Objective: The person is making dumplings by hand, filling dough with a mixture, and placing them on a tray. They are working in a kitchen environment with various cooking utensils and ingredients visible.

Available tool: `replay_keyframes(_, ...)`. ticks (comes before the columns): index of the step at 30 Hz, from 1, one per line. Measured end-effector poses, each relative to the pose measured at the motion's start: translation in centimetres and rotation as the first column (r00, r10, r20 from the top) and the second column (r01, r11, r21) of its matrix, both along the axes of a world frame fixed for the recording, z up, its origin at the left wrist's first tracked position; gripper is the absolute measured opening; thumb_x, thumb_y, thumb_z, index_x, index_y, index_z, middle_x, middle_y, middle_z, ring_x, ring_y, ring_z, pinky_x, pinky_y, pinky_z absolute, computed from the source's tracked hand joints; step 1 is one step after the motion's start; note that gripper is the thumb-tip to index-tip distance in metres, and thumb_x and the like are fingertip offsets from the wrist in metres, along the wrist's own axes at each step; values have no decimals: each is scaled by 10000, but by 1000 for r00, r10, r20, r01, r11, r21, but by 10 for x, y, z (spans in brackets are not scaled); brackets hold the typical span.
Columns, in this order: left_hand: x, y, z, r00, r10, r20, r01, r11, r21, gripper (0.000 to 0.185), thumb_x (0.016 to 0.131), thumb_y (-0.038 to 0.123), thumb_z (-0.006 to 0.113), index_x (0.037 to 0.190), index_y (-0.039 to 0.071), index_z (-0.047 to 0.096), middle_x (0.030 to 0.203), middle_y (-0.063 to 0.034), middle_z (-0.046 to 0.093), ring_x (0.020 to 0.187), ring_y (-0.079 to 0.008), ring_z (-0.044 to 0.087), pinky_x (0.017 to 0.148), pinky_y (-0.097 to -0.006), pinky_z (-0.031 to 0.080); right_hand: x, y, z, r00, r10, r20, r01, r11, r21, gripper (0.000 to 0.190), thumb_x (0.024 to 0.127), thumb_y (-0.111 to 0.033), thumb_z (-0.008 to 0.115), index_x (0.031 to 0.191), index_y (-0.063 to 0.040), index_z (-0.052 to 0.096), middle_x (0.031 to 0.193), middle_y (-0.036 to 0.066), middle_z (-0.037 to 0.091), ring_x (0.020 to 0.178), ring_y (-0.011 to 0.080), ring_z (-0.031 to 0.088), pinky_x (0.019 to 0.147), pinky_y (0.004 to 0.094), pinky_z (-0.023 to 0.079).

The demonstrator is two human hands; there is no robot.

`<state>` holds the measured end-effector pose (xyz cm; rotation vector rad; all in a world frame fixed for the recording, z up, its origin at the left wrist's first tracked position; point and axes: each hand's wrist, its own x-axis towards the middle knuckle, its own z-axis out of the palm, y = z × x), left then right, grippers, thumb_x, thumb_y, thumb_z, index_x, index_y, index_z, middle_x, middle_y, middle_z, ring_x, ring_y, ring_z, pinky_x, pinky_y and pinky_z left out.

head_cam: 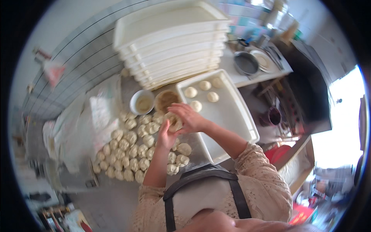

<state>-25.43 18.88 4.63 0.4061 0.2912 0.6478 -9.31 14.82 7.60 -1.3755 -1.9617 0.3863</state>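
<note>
Between them, my left hand [166,136] and my right hand [188,117] hold a cupped piece of dough [174,121] with something inside it that I cannot make out. Just beyond is a round container [166,100] of brown filling, with a white bowl [142,102] of pale contents at its left. Many dough pieces [124,144] lie close together on the worktop, left of and below my hands. A flatter dough piece [184,149] lies near the tray. Several smooth dough balls [213,97] sit in the upper part of a white plastic tray [245,121] at my right.
A tall stack of white plastic trays [174,43] stands at the back. Plastic sheeting [78,121] is bunched at the left. A side table at the back right holds a round metal pan [246,63], a plate [262,61] and utensils. Red basins [279,153] are beyond the tray.
</note>
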Motion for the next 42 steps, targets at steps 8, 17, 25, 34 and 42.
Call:
replay_keyframes(8, 27, -30, -15, 980, -60, -187, 66, 997, 28, 393, 924, 266, 416, 1278, 95, 399, 1198, -81, 494, 1100, -201, 509, 910, -335, 441, 8, -42, -17, 995, -70, -70, 76, 993, 90, 454, 692, -391, 707, 1003, -82, 590, 1143, 100, 575, 1203, 278, 461, 1081, 504, 232)
replay_keyframes(17, 60, -67, -7, 975, -178, 133, 197, 969, -152, 639, 891, 583, 362, 1299, 95, 419, 1240, -69, 486, 1179, -231, 450, 1005, -373, 354, 1, -89, -7, 885, -451, -121, 466, 867, 179, 255, 758, -201, 648, 992, -100, 633, 827, 97, 635, 828, 259, 618, 824, 409, 471)
replay_keyframes(25, 92, -77, 8, 980, -12, -197, 112, 858, 502, 576, 918, 420, 479, 1360, 91, 311, 1364, -88, 343, 1245, -206, 369, 1012, -385, 329, 38, -85, 29, 585, -423, -692, 411, 890, -197, 407, 869, -245, 611, 1223, -72, 509, 874, 71, 647, 846, 158, 617, 738, 303, 489)
replay_keyframes(34, 99, -73, 10, 963, -36, -268, 154, 886, 436, 679, 887, 597, 416, 1323, 83, 340, 1245, -85, 447, 1093, -201, 520, 854, -324, 464, 50, -96, 32, 546, -515, -661, 379, 855, -353, 510, 897, -448, 527, 1198, -37, 540, 1051, 70, 652, 1252, 329, 426, 1053, 400, 309)
replay_keyframes(42, 107, -70, 30, 788, 146, -598, 249, 812, 527, 683, 888, 621, 381, 1284, 64, 401, 1243, -77, 474, 1128, -188, 498, 897, -329, 438, 49, -95, 32, 592, -258, -764, 273, 956, -112, 362, 903, -365, 539, 1021, -34, 627, 1067, 109, 637, 1254, 255, 433, 1128, 497, 70)
